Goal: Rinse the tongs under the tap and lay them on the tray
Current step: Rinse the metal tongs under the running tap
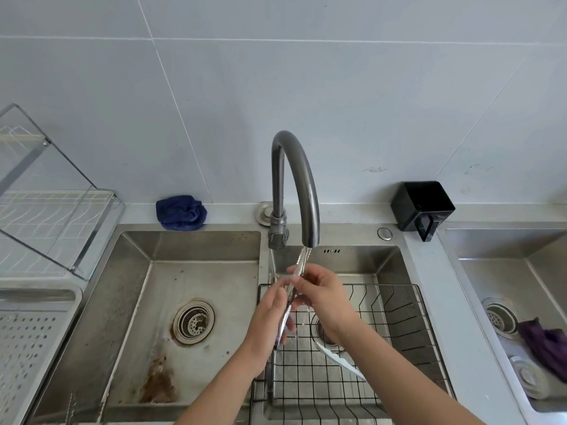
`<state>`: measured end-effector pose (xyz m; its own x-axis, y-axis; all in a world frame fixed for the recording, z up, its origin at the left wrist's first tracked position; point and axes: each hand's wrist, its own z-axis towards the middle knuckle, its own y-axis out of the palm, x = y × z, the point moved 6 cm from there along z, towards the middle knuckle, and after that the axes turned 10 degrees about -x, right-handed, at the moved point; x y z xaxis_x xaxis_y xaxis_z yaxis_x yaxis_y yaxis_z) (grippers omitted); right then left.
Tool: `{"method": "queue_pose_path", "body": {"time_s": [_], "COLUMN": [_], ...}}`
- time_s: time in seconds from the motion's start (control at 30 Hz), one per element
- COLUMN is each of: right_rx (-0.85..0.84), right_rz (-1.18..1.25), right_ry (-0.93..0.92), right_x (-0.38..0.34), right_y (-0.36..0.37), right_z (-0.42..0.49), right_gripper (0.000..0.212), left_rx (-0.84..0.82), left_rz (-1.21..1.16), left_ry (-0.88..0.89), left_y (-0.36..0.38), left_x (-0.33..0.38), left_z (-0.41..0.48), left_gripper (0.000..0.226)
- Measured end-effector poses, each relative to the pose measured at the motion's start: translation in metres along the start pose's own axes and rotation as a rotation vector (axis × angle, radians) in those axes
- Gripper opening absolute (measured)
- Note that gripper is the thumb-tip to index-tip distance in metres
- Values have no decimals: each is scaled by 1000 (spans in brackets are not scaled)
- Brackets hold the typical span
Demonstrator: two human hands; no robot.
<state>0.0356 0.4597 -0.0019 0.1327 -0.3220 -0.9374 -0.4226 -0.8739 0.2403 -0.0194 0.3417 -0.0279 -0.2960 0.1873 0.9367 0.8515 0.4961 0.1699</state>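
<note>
The tongs (299, 265) stand tilted, tips just under the tap (296, 179) spout, likely so water runs down them. The left hand (270, 314) grips the lower handle and the right hand (322, 296) pinches higher, above the wire basket (399, 317).

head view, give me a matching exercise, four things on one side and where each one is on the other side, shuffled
Things
1. tongs
2. blue cloth
3. purple cloth
4. black wire rack

Places
a. in the far right sink
b. held by the left hand and right hand, tip just under the tap
c. on the ledge behind the left basin
d. set in the middle basin

Pairs: 1-b, 2-c, 3-a, 4-d
</note>
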Motion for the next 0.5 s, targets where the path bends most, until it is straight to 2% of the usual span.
{"method": "queue_pose_path", "body": {"time_s": [0.1, 0.13, 0.17, 0.23, 0.27, 0.3, 0.4, 0.5], "right_rx": [-197, -169, -68, 223, 310, 332, 248, 292], "right_rz": [-119, -187, -235, -233, -214, -210, -260, -348], "right_ry": [76, 81, 75, 68, 80, 97, 124, 112], "right_x": [11, 12, 11, 8, 7, 6, 4, 3], "right_y": [16, 12, 2, -26, -37, -42, -39, -34], "right_z": [-5, -6, -5, -3, -1, 4, 21, 31], "right_gripper": [13, 13, 13, 10, 10, 13, 24, 27], "left_rx": [-17, -3, 12, 28, 35, 40, 56, 75], "left_rz": [4, -22, -40, -43, -42, -47, -39, 71], "left_ry": [-4, -8, -16, -53, -76, -91, -108, -117], "left_y": [2, 0, -3, -8, -9, -9, -6, -5], "left_x": [-2, -3, -3, -6, -7, -9, -13, -13], "left_z": [-5, -5, -5, -6, -6, -7, -6, -7], "left_gripper": [82, 79, 71, 45, 33, 25, 15, 7]}}
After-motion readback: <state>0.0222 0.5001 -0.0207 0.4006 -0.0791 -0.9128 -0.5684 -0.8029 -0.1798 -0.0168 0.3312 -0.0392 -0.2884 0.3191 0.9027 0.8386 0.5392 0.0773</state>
